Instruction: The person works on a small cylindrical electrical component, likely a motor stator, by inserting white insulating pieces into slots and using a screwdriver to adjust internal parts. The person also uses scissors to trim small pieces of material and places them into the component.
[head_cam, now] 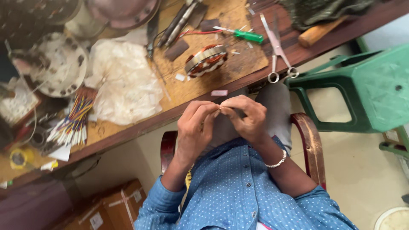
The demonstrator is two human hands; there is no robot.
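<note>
Seen from above, a seated person in a blue dotted shirt brings the left hand and the right hand together over the lap, fingers of both pinched on something too small to make out where the fingertips meet. Just beyond the hands, the wooden surface carries a copper-wound stator, with scissors and a green-handled screwdriver to its right, crumpled clear plastic and a bundle of coloured wires to its left
</note>
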